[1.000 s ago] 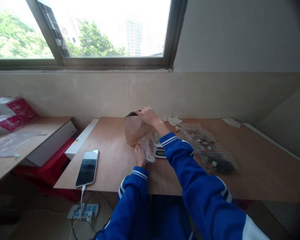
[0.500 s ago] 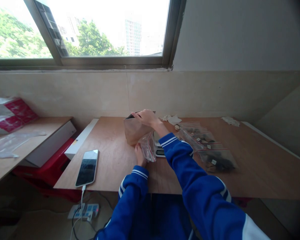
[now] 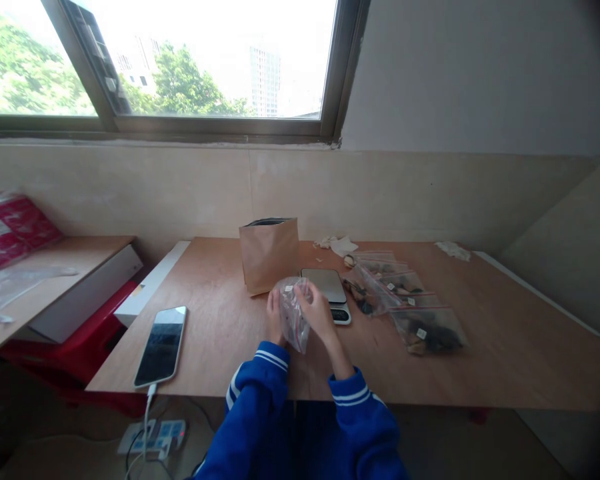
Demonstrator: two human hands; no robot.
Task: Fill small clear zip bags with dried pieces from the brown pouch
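Observation:
A clear zip-lock bag (image 3: 294, 320) with a red seal line is held between both hands above the table. My left hand (image 3: 275, 315) is closed on its left side, with part of the fingers behind the plastic. On the other side, my right hand (image 3: 316, 310) pinches the bag near its upper right edge. Just behind them a brown kraft paper bag (image 3: 270, 257) stands upright, its dark-lined mouth open at the top. To the right of the hands lies a digital scale (image 3: 325, 283) with a metal plate and a dark display.
Several zip-lock bags with dark contents (image 3: 430, 333) lie right of the scale. A phone (image 3: 163, 347) on a charging cable rests at the table's left. Crumpled tissue (image 3: 343, 245) is near the wall. A power strip (image 3: 153, 437) sits below, and another table (image 3: 95, 250) stands left.
My right hand has left the paper bag's mouth and come down to the zip-lock bag. The paper bag stands unheld now. My view has shifted slightly, and more of the scale shows.

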